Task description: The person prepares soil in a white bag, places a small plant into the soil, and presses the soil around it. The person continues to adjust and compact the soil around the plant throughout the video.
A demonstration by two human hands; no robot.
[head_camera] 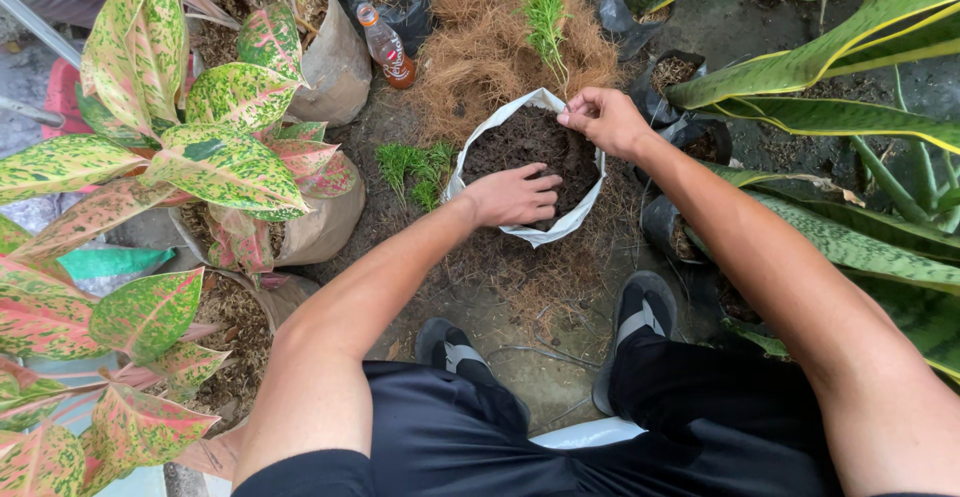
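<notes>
Over white grow bag (575, 219), mouth up: green seedling (546, 19) upright, stem vertical; right hand (603, 119) grip pinched on its base; left hand (515, 196) flat, open, pressing soil (530, 142).

Bare, damp ground (520, 372) carries everything; a white grow bag (572, 219) of dark soil sits at its middle on a mat of brown coconut fibre (480, 47); green sprigs (415, 169) lie just left; an orange bottle (388, 49) stands behind; black sandals (640, 317) rest nearer.

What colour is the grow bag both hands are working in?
White grow bag, filled with dark soil; head view shows it.
</notes>
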